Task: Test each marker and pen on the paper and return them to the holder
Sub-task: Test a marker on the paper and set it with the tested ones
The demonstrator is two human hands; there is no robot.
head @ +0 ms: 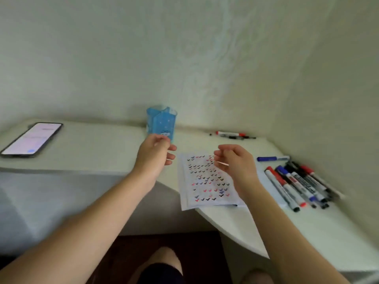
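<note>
Left hand [155,153] hovers just before the holder [162,120].

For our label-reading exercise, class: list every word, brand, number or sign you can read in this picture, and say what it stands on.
No text is legible.
Phone: lit screen, writing blurred.
Markers: barrel labels too blurred to read.
Holder: small print low on front, unreadable.
Paper: only black, red and blue ticks, no words.

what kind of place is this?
Probably a home desk nook: white curved desk against a plain wall, blue translucent plastic pen holder, lit black-framed smartphone, loose markers beside checkmarked paper.
</note>
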